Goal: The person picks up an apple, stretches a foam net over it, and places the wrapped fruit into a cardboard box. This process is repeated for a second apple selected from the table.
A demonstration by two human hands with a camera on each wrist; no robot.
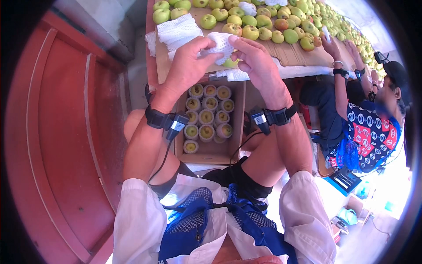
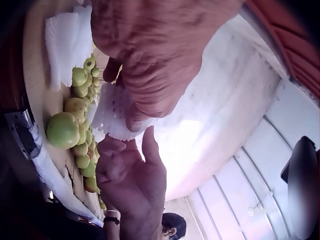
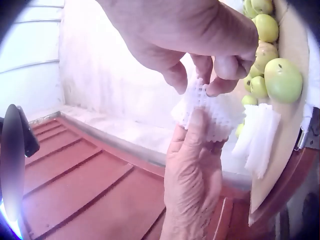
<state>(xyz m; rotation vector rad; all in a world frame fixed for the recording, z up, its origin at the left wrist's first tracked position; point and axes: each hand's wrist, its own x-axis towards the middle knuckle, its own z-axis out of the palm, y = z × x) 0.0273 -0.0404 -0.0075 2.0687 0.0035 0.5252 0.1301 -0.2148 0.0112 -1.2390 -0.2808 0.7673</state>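
Over the table's front edge, my left hand (image 1: 192, 60) grips a white foam net sleeve (image 1: 222, 43), its thumb pressed on the mesh in the right wrist view. My right hand (image 1: 259, 64) faces it and pinches the net's other edge with curled fingertips. The net (image 3: 212, 117) looks flattened and shows no fruit inside. Just below the hands a green apple (image 1: 230, 63) sits at the table edge. To the left lies a stack of white foam nets (image 1: 178, 33), near my left hand.
Many green and reddish apples (image 1: 263, 22) cover the cardboard-topped table (image 1: 290, 55). Below, between the knees, stands a cardboard box (image 1: 200, 157) with rows of netted apples (image 1: 206, 116). A red panelled door (image 1: 66, 132) is on the left. Another person (image 1: 369, 123) sits at the right, hands over the table.
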